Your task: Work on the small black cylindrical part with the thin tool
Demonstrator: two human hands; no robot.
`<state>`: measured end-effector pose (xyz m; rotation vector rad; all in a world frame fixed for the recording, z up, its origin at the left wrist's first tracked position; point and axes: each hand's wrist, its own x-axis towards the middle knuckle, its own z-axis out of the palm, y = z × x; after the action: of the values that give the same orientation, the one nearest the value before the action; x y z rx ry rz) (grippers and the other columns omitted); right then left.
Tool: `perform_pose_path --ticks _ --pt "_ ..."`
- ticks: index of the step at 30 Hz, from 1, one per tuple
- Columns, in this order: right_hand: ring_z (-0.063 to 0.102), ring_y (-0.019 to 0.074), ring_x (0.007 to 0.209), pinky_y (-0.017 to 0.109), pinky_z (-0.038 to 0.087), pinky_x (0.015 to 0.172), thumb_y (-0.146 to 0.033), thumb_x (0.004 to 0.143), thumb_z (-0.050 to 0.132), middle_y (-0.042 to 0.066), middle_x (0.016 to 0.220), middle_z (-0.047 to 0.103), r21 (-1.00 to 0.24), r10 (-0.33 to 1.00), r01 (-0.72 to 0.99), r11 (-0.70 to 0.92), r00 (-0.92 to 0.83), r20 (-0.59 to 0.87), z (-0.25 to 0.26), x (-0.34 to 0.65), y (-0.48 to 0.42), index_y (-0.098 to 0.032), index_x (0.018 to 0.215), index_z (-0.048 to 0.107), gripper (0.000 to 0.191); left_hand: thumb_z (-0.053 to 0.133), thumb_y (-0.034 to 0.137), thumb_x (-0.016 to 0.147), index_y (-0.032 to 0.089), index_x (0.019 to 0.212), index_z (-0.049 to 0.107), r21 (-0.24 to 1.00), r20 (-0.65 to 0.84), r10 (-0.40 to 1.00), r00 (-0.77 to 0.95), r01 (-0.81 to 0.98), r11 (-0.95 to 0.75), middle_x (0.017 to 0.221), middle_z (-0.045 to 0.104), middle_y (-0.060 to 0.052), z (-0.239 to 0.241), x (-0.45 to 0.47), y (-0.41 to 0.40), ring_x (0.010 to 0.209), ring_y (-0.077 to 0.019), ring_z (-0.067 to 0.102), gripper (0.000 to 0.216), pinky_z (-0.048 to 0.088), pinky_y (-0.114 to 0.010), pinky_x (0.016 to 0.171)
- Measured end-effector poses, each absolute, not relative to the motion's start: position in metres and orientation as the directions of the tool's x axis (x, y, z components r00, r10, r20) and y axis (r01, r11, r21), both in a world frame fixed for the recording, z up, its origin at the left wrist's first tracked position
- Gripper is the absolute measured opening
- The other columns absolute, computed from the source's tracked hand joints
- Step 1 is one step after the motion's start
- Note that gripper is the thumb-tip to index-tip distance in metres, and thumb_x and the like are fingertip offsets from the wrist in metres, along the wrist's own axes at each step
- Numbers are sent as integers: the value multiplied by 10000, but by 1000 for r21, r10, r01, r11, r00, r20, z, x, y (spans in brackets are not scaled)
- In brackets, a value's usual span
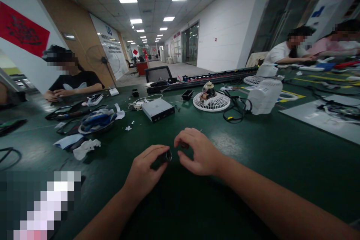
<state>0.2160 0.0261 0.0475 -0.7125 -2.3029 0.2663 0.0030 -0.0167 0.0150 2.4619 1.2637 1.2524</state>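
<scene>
Low over the green tabletop, my left hand (146, 167) grips a short black cylinder (168, 155) between thumb and fingers. Its round open end points toward my other hand. Just to the right, my right hand (198, 153) is curled, its thumb and forefinger apart at the tips. A small dark brownish piece (184, 145) shows inside that curl, too dim and too covered to name. The two hands are close together but do not touch.
Beyond my hands are a silver disc drive (159, 109), a small black tray (187, 95), a white fan grille (211, 101) with its motor exposed, and a white plastic housing (264, 97). Cloth in a bowl (97, 122) lies left. Other people sit across the table and at right.
</scene>
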Motion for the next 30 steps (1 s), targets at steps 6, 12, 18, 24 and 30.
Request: perform_pose_path --ticks 6,12,18,24,30 --pt "555 198 961 350 466 831 -157 958 472 84 1044 570 -494 544 237 837 -462 701 41 220 33 -191 1086 613 193 725 179 784 226 1086 662 524 584 809 74 727 -444 1016 729 -41 12 -2 -11 886 -211 703 312 597 -380 802" --pt "549 168 775 314 456 705 -272 971 527 30 847 572 -488 472 85 868 -440 763 36 223 34 -199 996 620 121 727 172 783 228 1045 634 557 565 824 37 720 -413 993 704 -21 10 -5 -9 889 -197 687 284 578 -355 787" --pt "602 160 782 305 472 719 -254 973 527 33 870 637 -587 558 76 806 -427 712 32 218 30 -199 985 617 107 725 155 772 225 997 638 548 567 821 66 714 -436 939 700 -11 10 -4 -8 843 -185 681 250 562 -341 766" --pt "619 163 794 299 481 725 -254 971 539 35 875 653 -608 597 136 782 -445 668 32 216 29 -200 984 623 100 732 153 764 235 985 650 548 568 822 49 722 -423 935 702 -3 8 -4 -10 838 -188 679 249 555 -336 760" --pt "623 163 781 302 486 726 -265 974 524 40 870 648 -629 616 123 767 -415 670 31 216 31 -196 969 622 120 740 139 764 244 993 660 550 552 829 88 709 -442 972 703 0 9 -3 -10 883 -185 673 264 548 -333 799"
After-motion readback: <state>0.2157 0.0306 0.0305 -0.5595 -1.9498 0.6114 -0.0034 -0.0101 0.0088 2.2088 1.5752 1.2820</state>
